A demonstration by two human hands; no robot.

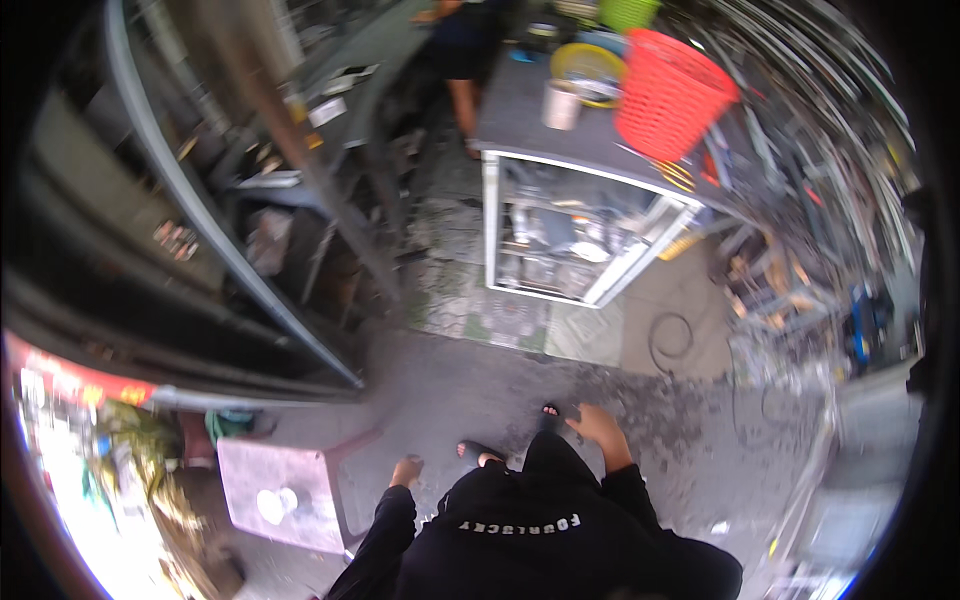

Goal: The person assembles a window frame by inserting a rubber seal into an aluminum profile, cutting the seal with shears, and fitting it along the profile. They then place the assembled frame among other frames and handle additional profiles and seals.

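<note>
Grey floor point(440, 355) spreads beneath you, with a dark-topped worktop point(515, 112) ahead and a pink stool point(285, 462) to your left. On the worktop rests a red perforated basket point(668, 98). Your right hand point(600, 428) is loosely spread; your left hand point(406, 470), near the stool, shows too small to tell.

1. Two black-sleeved bare hands show: left hand point(406, 471), right hand point(600, 428).
2. Two black open-toed sandals point(471, 450).
3. One red perforated plastic basket point(667, 98).
4. One pale pink rectangular stool point(290, 462).
5. One white-framed, dark-topped cabinet point(515, 112).
6. One pale cylindrical container point(562, 107).
</note>
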